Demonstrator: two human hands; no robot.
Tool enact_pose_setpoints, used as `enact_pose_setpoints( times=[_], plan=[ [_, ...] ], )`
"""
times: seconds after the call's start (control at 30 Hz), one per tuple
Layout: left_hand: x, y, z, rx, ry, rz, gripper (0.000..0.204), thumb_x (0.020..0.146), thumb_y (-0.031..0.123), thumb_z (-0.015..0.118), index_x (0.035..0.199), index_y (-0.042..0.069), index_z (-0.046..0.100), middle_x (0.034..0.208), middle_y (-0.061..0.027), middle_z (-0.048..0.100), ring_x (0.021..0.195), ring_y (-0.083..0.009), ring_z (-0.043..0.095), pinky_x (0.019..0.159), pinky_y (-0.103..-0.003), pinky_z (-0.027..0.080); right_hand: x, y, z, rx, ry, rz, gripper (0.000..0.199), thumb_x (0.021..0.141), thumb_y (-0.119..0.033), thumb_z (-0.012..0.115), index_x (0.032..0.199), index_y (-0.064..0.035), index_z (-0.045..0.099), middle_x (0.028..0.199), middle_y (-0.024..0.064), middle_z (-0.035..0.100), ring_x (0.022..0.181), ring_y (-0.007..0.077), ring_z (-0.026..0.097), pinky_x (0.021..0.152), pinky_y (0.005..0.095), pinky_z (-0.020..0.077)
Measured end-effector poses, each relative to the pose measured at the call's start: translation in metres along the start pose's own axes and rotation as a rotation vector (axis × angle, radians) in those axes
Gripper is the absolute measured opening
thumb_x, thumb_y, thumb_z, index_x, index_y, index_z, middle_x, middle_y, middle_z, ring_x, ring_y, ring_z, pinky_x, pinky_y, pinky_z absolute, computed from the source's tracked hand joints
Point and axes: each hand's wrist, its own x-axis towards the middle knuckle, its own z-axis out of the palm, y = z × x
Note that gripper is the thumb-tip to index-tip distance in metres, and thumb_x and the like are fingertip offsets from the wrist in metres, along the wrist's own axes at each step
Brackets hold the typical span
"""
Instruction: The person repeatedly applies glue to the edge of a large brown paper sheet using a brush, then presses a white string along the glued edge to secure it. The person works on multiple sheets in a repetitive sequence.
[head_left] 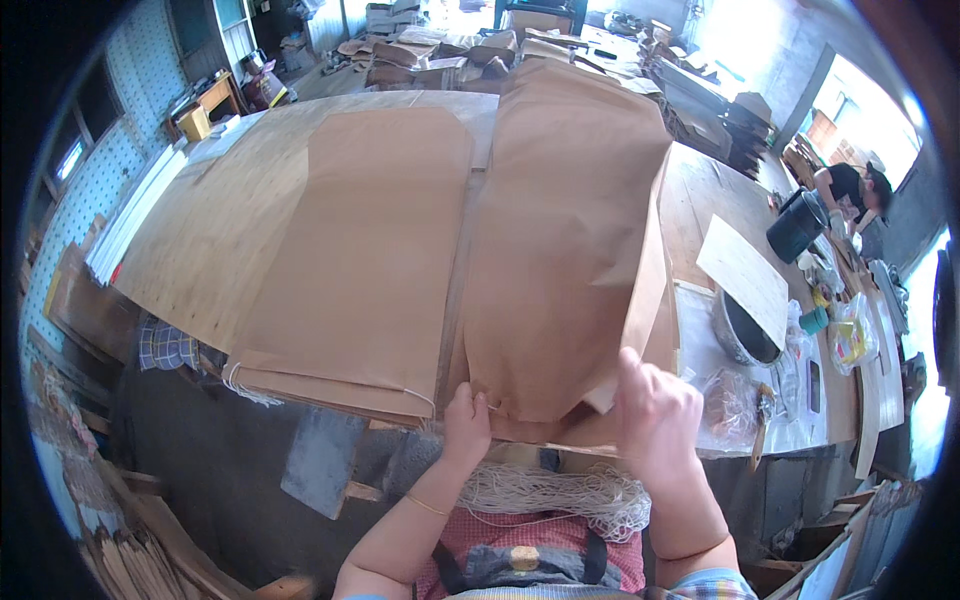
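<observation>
A large brown paper bag [560, 240] lies lengthwise on the table in front of me, its right side lifted and bulging away from the layers beneath. My left hand [468, 428] is closed in a pinch at the bag's near left corner, where a short bit of white string shows by the fingertips. Beside the bag's near right edge, my right hand [660, 410] is raised and closed; whatever lies in its fingers is hidden. To the left rests a flat stack of similar brown paper bags [365, 250] with white string [405, 393] at its near edge.
A bundle of white strings [555, 495] lies across my lap. On the right, a board [745, 270] partly covers a round basin [745, 335], near a dark bucket [797, 227] and plastic bags [853, 335]. Another person [850, 195] bends over at the far right. Paper piles [430, 60] stand behind.
</observation>
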Motion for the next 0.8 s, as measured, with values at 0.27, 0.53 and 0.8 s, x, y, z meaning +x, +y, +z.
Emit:
enact_pose_setpoints(
  times=[0.27,0.53,0.8],
  plan=[
    [-0.004,0.006,-0.001,0.086,-0.065,0.008,0.014,0.091,0.009,0.051,0.099,-0.002,0.054,0.087,-0.0256,0.063,0.084,-0.0435,0.061,0.071,-0.048,0.048,-0.065,0.068,0.018,0.588,0.261,0.816,0.017,0.087,0.001,0.052,0.099,0.0071,0.064,0.079,0.0098,0.067,0.074,0.0111,0.061,0.067,0.0264,0.0476],
    [-0.008,-0.002,0.011,0.158,-0.014,0.313,0.023,0.091,0.012,0.049,0.109,-0.001,0.055,0.091,-0.0233,0.065,0.089,-0.0402,0.063,0.075,-0.046,0.048,0.0,-0.036,0.053,0.12,-0.086,-0.025,0.009,0.08,-0.017,0.058,0.083,-0.0083,0.055,0.068,0.0047,0.059,0.062,0.02,0.064,0.052,0.0355,0.0504],
    [-0.025,0.007,-0.004,0.148,0.037,0.238,0.025,0.091,0.009,0.049,0.112,-0.004,0.055,0.089,-0.0265,0.063,0.085,-0.0444,0.062,0.073,-0.049,0.049,-0.041,0.057,0.042,0.735,0.265,0.473,0.023,0.089,0.002,0.049,0.108,0.0008,0.062,0.086,0.014,0.069,0.079,0.0183,0.067,0.07,0.0277,0.0505]
  ],
)
